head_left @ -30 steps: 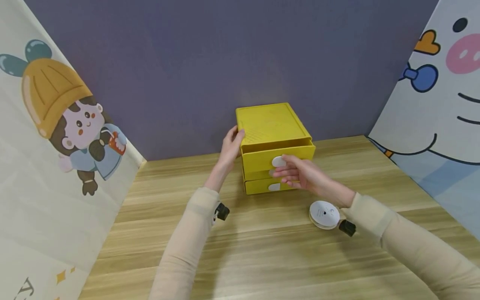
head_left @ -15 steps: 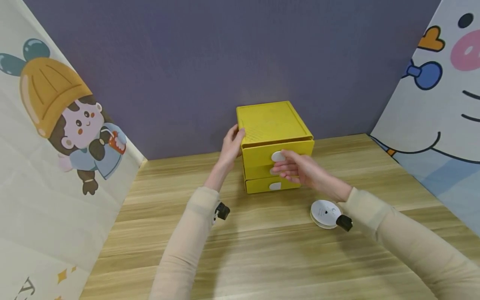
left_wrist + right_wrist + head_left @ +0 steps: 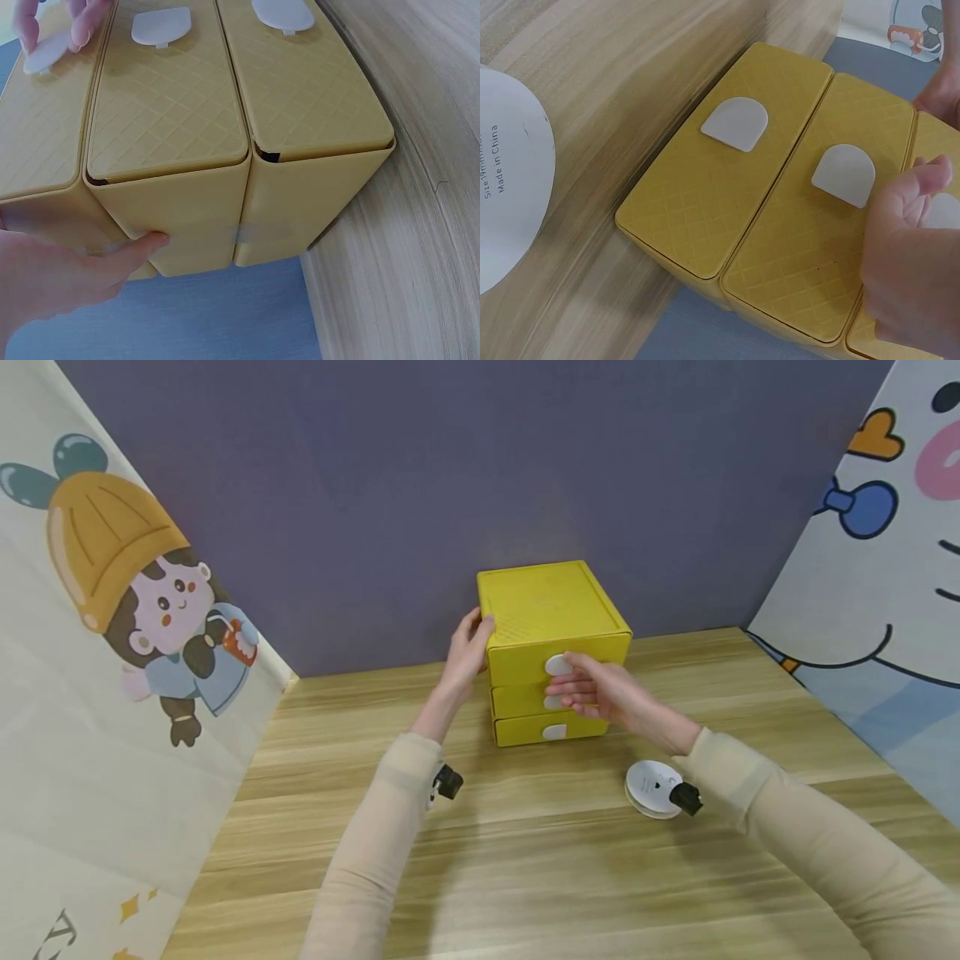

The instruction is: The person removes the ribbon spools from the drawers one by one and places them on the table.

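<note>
A yellow three-drawer cabinet point(image 3: 551, 602) stands on the wooden table against the back wall. All of its drawers sit flush, each with a white tab. My right hand point(image 3: 609, 692) pinches the white tab point(image 3: 557, 665) of the top drawer point(image 3: 519, 668), its other fingers bent in front of the drawers below. At the cabinet's left side, my left hand point(image 3: 467, 658) rests on the side wall. One of its digits lies straight along that wall in the left wrist view, while the rest of the hand is partly cut off.
A white round spool point(image 3: 651, 783) lies on the table point(image 3: 525, 860) right of the cabinet, partly behind the right wrist's black camera point(image 3: 686, 798). A dark wall point(image 3: 375, 527) rises behind; printed cartoon panels flank the table on both sides.
The top drawer has slid from partly pulled out to flush in the cabinet. My right hand moved in with it, on the tab; my left hand kept its place on the side.
</note>
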Tool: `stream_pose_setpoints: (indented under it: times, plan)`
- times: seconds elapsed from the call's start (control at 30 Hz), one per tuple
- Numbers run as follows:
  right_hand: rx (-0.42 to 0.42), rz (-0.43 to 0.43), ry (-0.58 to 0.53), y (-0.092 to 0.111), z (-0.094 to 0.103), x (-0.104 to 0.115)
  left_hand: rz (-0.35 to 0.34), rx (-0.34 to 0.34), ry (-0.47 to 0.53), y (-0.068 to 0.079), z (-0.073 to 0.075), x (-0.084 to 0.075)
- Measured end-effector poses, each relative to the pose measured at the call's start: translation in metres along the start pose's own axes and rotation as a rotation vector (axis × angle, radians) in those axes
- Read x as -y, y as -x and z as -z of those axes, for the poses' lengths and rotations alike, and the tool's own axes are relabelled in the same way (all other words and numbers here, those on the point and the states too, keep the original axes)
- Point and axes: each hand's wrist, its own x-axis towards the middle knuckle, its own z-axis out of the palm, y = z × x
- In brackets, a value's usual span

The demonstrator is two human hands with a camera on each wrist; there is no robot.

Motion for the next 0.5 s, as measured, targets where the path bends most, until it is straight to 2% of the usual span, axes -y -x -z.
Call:
stream_pose_setpoints:
  times: [0.23,0.5]
  plan:
    - [-0.048,-0.025,-0.002,-0.002,0.002,0.003,-0.008,0.007,0.005,0.002,-0.002,-0.005]
    - [-0.021,0.014,0.030,0.009,-0.007,0.001,0.002,0.006,0.006,0.002,0.000,0.000]
